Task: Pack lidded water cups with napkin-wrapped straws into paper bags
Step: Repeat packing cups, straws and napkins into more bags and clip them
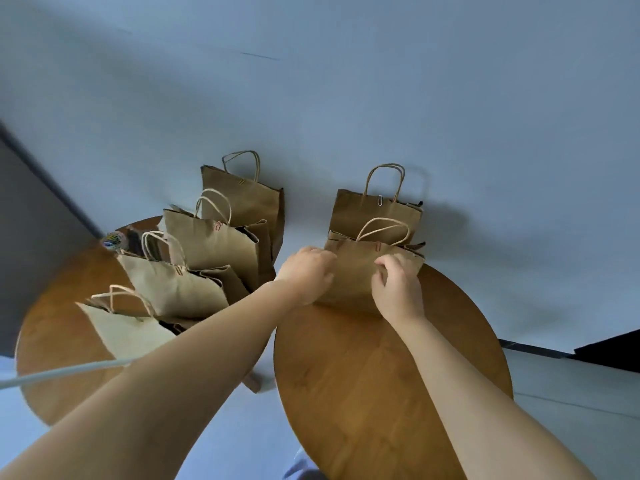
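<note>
A brown paper bag (356, 271) with twisted handles stands at the far edge of the right round wooden table (374, 375). My left hand (306, 271) grips its left side. My right hand (396, 289) pinches the front panel near its top right. A second paper bag (375, 213), closed with a paper clip, stands right behind it against the wall. No cups, straws or napkins show; the insides of the bags are hidden.
Several more paper bags (211, 244) stand in a row on the left round table (59, 341), the front one (128, 327) blurred. A small colourful object (112, 241) sits at that table's far edge. A pale cord (62, 374) crosses the lower left. The wall is close behind.
</note>
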A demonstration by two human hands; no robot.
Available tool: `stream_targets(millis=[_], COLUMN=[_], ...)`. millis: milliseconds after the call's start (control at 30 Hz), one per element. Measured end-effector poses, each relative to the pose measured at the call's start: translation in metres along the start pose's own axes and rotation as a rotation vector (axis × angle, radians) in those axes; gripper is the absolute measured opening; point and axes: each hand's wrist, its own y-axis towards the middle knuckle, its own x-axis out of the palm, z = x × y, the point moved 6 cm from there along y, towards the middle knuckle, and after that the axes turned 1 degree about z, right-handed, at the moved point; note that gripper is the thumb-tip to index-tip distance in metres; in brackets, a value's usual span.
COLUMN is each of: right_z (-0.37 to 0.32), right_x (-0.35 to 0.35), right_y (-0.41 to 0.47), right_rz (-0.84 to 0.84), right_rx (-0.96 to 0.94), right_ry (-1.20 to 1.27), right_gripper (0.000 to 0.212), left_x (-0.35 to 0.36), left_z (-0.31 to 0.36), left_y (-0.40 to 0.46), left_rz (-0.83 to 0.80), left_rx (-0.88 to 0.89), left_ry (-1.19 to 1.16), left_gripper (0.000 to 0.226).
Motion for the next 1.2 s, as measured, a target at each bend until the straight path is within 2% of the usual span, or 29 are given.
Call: stream_targets(millis=[200, 367, 500, 633, 733, 1000, 1200], right_z=[-0.127, -0.249, -0.336, -0.411, -0.458, -0.590, -0.700], right_x=[0.013, 0.038, 0.059, 0.079, 0.100, 0.165, 0.226], right_y=[-0.076, -0.147, -0.196, -0.226, -0.240, -0.230, -0.196], right_rz=[-0.080, -0.203, -0.305, -0.350, -0.393, -0.442, -0.481], right_rx=[-0.148, -0.296, -0.422, -0.522, -0.583, -0.707, -0.788], right_ry=[0.059, 0.128, 0.155, 0.189, 0.218, 0.350, 0.432], right_gripper=[0.022, 0.025, 0.027, 0.021, 0.015, 0.017, 0.018], left_x=[-0.032, -0.061, -0.085, -0.112, -0.132, -0.193, -0.257], left_z=[-0.049, -0.121, -0.178, -0.228, -0.266, -0.380, -0.475], left_y=[-0.118, -0.236, -0.320, -0.385, -0.421, -0.473, -0.496], left_rz=[0.073, 0.167, 0.238, 0.309, 0.362, 0.561, 0.595], left_rx=[-0.042, -0.138, -0.255, -0.387, -0.490, -0.670, -0.788], left_ry=[-0.047, -0.052, -0.044, -0.010, 0.046, -0.071, -0.020], left_gripper=[0.040, 0.030, 0.036, 0.030, 0.026, 0.033, 0.029])
